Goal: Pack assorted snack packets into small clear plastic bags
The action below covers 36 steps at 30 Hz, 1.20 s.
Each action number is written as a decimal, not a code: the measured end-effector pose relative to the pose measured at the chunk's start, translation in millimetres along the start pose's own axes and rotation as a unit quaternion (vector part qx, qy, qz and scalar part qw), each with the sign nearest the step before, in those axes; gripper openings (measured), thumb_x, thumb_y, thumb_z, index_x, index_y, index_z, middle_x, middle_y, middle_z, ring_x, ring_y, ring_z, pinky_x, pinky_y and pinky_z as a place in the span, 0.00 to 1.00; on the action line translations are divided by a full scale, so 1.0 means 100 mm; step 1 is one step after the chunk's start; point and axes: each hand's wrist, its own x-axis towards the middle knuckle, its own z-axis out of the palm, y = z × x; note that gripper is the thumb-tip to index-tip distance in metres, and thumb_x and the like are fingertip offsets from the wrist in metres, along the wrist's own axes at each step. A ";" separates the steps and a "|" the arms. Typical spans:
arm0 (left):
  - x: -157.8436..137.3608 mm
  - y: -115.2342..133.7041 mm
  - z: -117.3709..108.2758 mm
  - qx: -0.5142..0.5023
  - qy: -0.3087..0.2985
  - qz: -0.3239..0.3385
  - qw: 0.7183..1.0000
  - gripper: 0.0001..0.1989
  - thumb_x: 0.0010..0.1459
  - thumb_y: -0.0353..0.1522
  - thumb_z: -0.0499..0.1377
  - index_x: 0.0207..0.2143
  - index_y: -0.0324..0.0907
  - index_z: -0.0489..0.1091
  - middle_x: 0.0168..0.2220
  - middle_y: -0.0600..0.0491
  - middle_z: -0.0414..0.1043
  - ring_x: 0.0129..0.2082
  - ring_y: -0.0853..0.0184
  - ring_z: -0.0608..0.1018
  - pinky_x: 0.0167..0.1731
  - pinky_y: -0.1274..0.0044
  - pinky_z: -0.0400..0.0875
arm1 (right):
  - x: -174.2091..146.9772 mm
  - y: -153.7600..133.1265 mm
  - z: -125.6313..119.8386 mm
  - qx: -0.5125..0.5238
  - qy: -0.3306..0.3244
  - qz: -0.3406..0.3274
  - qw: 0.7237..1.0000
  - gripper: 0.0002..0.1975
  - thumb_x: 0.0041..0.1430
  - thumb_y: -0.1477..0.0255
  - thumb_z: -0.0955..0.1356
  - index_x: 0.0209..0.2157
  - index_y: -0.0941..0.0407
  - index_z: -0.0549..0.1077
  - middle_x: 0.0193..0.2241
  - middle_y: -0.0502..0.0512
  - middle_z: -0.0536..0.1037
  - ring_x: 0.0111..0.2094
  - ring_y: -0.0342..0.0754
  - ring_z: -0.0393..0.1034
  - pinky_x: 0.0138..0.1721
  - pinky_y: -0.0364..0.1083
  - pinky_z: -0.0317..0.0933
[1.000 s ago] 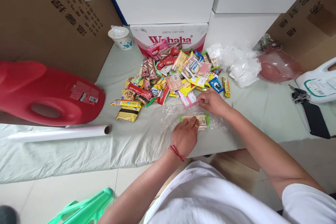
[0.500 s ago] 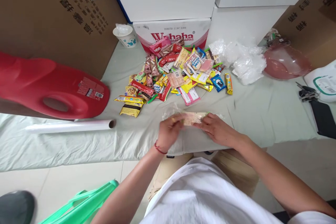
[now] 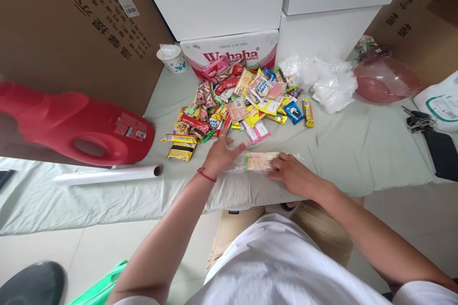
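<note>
A pale snack packet with green ends lies on a sheet of clear plastic near the table's front edge. My right hand grips the packet's right end, its fingers bent over it. To the left, my left hand is apart from the packet with its fingers spread, near the front of the snack pile. That pile mixes wafers, biscuits and bars in red, yellow, pink, brown and blue wrappers. A pink-and-white packet lies just behind the held one.
On the left are a red jug, a white roll with a hollow core and a paper cup. Crumpled clear bags, a pink bowl, keys and a black phone-like object lie right. Boxes stand behind.
My left hand has let go of the packet's left end and moved left and forward toward the pile, fingers opening. My right hand stays on the packet. The view has shifted slightly.
</note>
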 end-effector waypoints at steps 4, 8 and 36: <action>-0.06 -0.12 -0.07 0.151 -0.135 -0.022 0.979 0.24 0.45 0.44 0.71 0.43 0.43 0.76 0.39 0.47 0.81 0.43 0.52 0.80 0.41 0.69 0.72 | -0.06 -0.03 -0.07 0.094 0.042 0.022 0.994 0.26 0.64 0.77 0.66 0.63 0.59 0.65 0.46 0.62 0.76 0.48 0.57 0.64 0.49 0.55 0.59; -0.15 -0.24 -0.18 0.093 -0.126 -0.039 0.987 0.09 0.52 0.40 0.64 0.29 0.44 0.73 0.28 0.55 0.75 0.31 0.63 0.76 0.32 0.74 0.68 | -0.03 -0.02 -0.07 0.128 0.040 0.029 0.991 0.31 0.71 0.65 0.65 0.71 0.57 0.57 0.47 0.63 0.76 0.47 0.57 0.65 0.51 0.58 0.61; -0.98 -0.07 0.93 0.349 0.033 0.330 0.876 0.23 0.68 0.32 0.54 0.64 0.43 0.68 0.68 0.40 0.65 0.61 0.50 0.73 0.48 0.61 0.68 | -0.29 0.23 0.19 0.318 0.271 0.276 0.866 0.22 0.62 0.59 0.70 0.54 0.52 0.75 0.52 0.61 0.72 0.45 0.52 0.70 0.47 0.51 0.66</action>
